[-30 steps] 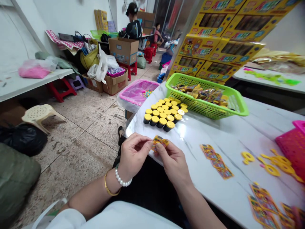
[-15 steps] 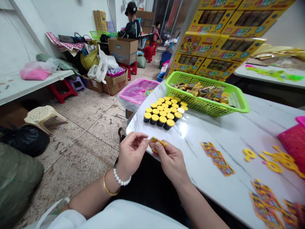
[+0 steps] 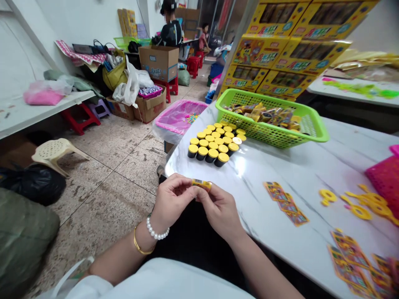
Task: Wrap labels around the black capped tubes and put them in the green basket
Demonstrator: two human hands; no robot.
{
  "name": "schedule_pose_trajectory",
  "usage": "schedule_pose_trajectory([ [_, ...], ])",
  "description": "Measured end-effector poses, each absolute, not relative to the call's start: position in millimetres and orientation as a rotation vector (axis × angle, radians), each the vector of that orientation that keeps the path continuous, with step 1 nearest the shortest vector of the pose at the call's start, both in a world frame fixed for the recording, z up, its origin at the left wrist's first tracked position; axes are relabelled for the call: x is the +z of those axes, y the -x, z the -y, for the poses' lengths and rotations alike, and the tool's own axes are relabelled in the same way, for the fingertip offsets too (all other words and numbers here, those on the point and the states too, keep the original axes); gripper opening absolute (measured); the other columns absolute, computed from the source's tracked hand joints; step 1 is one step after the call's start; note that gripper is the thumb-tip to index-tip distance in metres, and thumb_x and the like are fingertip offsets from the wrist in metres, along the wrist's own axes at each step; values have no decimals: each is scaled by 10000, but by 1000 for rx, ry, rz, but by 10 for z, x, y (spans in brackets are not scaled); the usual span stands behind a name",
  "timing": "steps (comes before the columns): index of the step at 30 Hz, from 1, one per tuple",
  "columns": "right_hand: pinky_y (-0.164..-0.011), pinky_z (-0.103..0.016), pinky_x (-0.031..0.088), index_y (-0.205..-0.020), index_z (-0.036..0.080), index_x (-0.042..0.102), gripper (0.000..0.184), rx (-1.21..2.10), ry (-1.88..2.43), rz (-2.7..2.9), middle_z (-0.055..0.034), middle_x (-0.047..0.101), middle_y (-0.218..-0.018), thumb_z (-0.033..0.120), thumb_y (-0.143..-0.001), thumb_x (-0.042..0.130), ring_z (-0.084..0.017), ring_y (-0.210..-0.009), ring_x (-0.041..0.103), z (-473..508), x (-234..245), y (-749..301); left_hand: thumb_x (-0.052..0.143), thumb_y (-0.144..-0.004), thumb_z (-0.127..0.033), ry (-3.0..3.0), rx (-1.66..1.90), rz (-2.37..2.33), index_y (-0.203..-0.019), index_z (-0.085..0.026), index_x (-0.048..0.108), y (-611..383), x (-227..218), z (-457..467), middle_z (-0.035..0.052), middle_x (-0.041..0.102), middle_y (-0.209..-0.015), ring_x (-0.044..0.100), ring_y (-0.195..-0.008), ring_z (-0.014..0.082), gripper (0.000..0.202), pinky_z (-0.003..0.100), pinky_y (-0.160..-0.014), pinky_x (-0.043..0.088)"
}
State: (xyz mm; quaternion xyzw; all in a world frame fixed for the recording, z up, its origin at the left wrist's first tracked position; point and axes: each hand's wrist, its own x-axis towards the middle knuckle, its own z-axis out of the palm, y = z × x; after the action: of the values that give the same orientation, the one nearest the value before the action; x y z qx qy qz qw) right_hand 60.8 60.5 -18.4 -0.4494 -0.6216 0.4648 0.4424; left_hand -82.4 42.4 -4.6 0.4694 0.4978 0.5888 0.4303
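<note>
Your left hand (image 3: pixel 173 203) and right hand (image 3: pixel 222 211) pinch one card (image 3: pixel 202 183). Tubs (image 3: pixel 213 145) stand beyond both hands; loose cards (image 3: pixel 286 203) lie to their right.

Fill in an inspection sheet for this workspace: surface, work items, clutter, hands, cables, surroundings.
Surface: white table with grey veining and a glossy glare spot.
Work items: small printed piece held off the table; printed cards lie in overlapping groups; black pots with yellow lids stand closely grouped.
Clutter: loose yellow plastic pieces beside the pink basket; green basket holds wrapped items.
Hands: left hand and right hand both pinch the printed piece, thumbs close together.
Cables: thin dark cord against the back wall.
Surroundings: stacked yellow boxes behind the green basket; cream stool on the floor; two people in the background.
</note>
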Motion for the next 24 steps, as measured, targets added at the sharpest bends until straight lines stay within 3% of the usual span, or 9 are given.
schedule_pose_trajectory([
  [5,-598,-285,460,-756,222,695,297,1112,1094,1712,6,615,-651,441,-933,600,-152,-608,565,-643,-84,-627,824,-700,-265,-1165,1496,-1246,-712,-175,780,894,-38,-488,44,678,-743,616,-702,137,101,244,-634,525],
  [8,-564,-285,426,-741,223,676,309,988,1106,1874,5,613,-639,461,-924,602,-146,-576,537,-731,52,-714,819,-696,-267,-1101,1520,-1245,-671,-173,768,932,-3,-513,36,671,-733,578,-622,109,110,214,-535,477],
  [11,-591,-306,420,-690,227,614,344,523,1239,1873,-22,626,-685,528,-842,685,-170,-620,548,-918,163,-861,816,-709,-326,-999,1458,-1283,-715,-155,766,964,13,-525,5,626,-595,465,-449,65,178,192,-404,354],
  [15,-679,-344,426,-637,246,465,422,55,1466,1748,-62,643,-803,544,-757,738,-226,-757,580,-1258,139,-978,806,-719,-380,-936,1384,-1308,-717,-139,738,973,10,-528,-26,558,-472,417,-358,54,250,182,-356,285],
  [20,-645,-336,397,-641,246,434,270,129,1677,1718,-10,570,-697,288,-724,687,-190,-657,519,-1432,-2,-1011,830,-677,-427,-849,1365,-1215,-703,-125,696,946,4,-557,-12,617,-562,391,-325,24,331,169,-329,226],
  [22,-667,-342,429,-778,234,529,202,229,1651,1576,8,574,-713,281,-697,709,-182,-651,538,-1349,2,-1063,858,-632,-435,-759,1363,-1175,-734,-118,701,949,10,-593,-14,621,-572,377,-323,13,367,163,-328,201],
  [24,-692,-350,478,-1009,221,590,388,487,1552,1409,17,601,-770,330,-678,759,-178,-665,584,-1197,44,-1125,889,-580,-421,-660,1349,-1136,-779,-113,706,954,26,-638,-21,609,-552,385,-334,14,409,153,-333,191],
])
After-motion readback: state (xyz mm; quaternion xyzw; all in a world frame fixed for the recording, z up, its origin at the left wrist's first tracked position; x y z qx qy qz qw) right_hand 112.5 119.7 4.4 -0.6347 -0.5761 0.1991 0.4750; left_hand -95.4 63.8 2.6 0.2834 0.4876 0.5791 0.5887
